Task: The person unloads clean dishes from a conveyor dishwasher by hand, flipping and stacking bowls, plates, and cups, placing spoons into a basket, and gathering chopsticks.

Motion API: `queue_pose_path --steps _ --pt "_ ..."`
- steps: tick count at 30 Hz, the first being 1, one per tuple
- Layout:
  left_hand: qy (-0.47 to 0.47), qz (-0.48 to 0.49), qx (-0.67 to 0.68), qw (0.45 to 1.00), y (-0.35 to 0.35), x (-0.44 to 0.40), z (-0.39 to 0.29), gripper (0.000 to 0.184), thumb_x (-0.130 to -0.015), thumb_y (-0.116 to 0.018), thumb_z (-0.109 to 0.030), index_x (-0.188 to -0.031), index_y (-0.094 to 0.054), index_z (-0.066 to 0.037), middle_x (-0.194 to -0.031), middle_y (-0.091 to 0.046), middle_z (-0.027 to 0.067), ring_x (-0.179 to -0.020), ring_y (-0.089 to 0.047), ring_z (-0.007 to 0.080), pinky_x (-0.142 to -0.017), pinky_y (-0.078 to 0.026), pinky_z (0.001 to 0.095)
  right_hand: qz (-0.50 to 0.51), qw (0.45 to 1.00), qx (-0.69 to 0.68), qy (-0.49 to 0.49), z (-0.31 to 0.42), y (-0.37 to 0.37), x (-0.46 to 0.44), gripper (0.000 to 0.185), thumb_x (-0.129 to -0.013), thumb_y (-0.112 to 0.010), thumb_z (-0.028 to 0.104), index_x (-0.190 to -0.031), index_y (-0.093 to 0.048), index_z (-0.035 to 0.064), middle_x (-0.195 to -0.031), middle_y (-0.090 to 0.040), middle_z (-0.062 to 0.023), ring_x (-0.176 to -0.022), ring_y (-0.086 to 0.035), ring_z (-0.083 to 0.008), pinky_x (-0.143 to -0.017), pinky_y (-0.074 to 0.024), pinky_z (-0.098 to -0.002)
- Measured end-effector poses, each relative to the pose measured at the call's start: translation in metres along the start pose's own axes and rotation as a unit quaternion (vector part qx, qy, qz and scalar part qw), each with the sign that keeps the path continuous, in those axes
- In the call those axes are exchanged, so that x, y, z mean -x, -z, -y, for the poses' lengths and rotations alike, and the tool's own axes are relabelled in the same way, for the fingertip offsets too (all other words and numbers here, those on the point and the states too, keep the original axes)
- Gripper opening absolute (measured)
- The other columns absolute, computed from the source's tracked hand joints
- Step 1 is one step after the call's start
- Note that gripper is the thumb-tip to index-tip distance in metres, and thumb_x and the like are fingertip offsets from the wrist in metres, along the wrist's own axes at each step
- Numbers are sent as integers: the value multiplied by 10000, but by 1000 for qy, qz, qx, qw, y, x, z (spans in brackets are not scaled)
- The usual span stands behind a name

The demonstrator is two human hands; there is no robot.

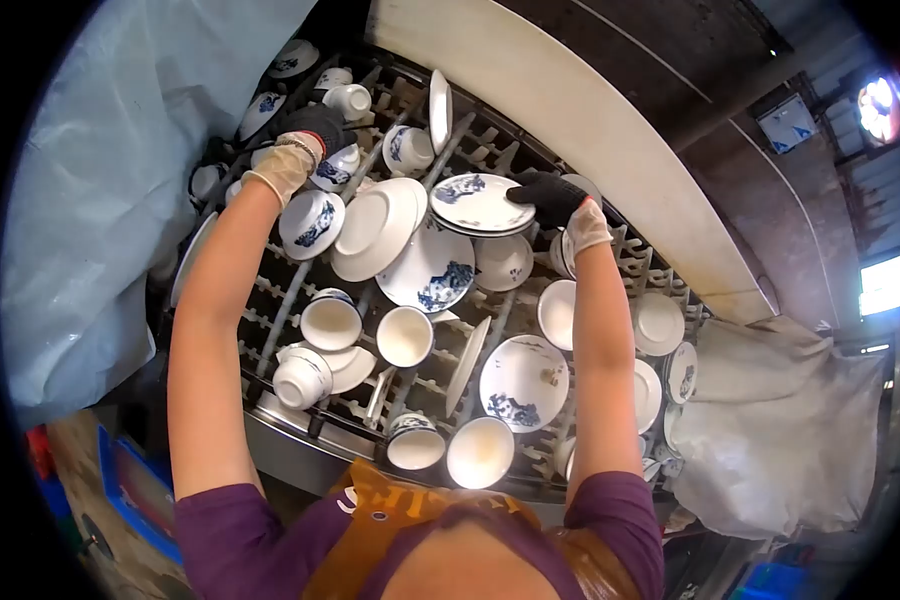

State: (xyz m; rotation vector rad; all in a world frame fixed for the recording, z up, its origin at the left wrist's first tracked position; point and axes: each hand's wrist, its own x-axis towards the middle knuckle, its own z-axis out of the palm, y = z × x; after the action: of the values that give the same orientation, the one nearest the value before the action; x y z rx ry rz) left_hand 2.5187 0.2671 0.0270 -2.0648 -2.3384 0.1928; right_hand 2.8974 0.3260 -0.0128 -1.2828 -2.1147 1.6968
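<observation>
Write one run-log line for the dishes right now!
left hand: among bowls, grip unclear | right hand: gripping patterned plates by the edge | rack: loaded with white dishes

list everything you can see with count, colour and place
held plates: at least two, white with blue, right fingers
other plates: several, white, some blue-patterned, on rack
bowls: over ten, white, some blue-patterned, across rack
rack: one, grey, centre
sheets: two, blue-grey left, whitish right
long panel: one, cream, beyond rack
apron: one, orange-brown, bottom
left hand: one, dark glove, upper left
right hand: one, dark glove, by held plates
</observation>
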Motion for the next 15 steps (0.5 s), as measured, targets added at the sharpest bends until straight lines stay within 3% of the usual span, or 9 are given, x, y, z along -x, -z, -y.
queue_pose_path --steps 2,3,5,7,9,10,11,13,15 --pt "13 -8 -3 1000 -6 -5 -4 446 -790 -570 -470 -1079 -631 -136 -1111 -588 171 -954 -593 346 -875 -444 413 -15 992 -124 -19 -4 -3 2 363 -764 -635 173 -1060 -568 -25 -927 -633 -116 -836 -604 -199 -760 -491 -314" --pt "-112 -100 20 988 -18 -13 3 393 -804 -566 -386 -1114 -613 -149 -1140 -571 166 -892 -608 329 -804 -476 403 -27 968 -249 -34 -6 -4 3 314 -765 -618 138 -1029 -564 -23 -894 -630 -110 -814 -602 -194 -744 -496 -312" --pt "-239 -187 34 952 -4 0 -9 360 -819 -562 -302 -1148 -595 -162 -1169 -553 161 -830 -623 311 -733 -507 392 -126 949 50 286 -64 18 -49 197 -772 -604 137 -921 -575 11 -787 -611 -89 -699 -604 -184 -611 -501 -296" --pt "-388 -161 -36 907 51 58 -55 456 -845 -470 -126 -1289 -468 -229 -1224 -510 150 -700 -617 222 -541 -517 340 -229 961 137 71 1 11 -28 364 -707 -590 132 -1067 -612 87 -888 -620 -182 -814 -606 -340 -747 -492 -398" --pt "-491 -307 -237 780 36 72 -61 562 -864 -386 -64 -1374 -317 -290 -1257 -471 127 -613 -575 151 -420 -472 283 -327 868 348 134 45 -2 -4 467 -704 -598 154 -1168 -561 113 -942 -615 -177 -857 -593 -348 -769 -483 -405" --pt "-532 -271 -225 770 37 79 -68 584 -874 -350 -36 -1388 -271 -300 -1241 -472 120 -581 -550 160 -431 -477 286 -292 951 71 65 36 9 -25 515 -679 -633 197 -1173 -533 93 -958 -602 -198 -888 -578 -362 -777 -477 -422" --pt "-530 -134 -85 833 28 80 -75 516 -870 -399 -99 -1346 -333 -286 -1179 -510 103 -581 -552 177 -440 -480 284 -288 953 73 66 24 9 -28 515 -679 -633 197 -1173 -533 93 -958 -602 -198 -888 -578 -362 -777 -477 -422" --pt "-387 5 2 922 32 89 -83 424 -838 -484 -434 -1162 -509 -161 -727 -631 146 -702 -641 310 -612 -511 421 -257 918 243 182 10 13 -29 480 -681 -655 240 -1111 -543 57 -962 -589 -232 -884 -573 -376 -786 -471 -431" --pt "-350 23 17 936 34 91 -89 387 -832 -493 -379 -1140 -514 -147 -719 -627 140 -670 -637 315 -603 -509 427 -430 826 363 25 17 -19 8 522 -731 -670 357 -1141 -509 77 -869 -636 -208 -884 -610 -370 -779 -483 -432"
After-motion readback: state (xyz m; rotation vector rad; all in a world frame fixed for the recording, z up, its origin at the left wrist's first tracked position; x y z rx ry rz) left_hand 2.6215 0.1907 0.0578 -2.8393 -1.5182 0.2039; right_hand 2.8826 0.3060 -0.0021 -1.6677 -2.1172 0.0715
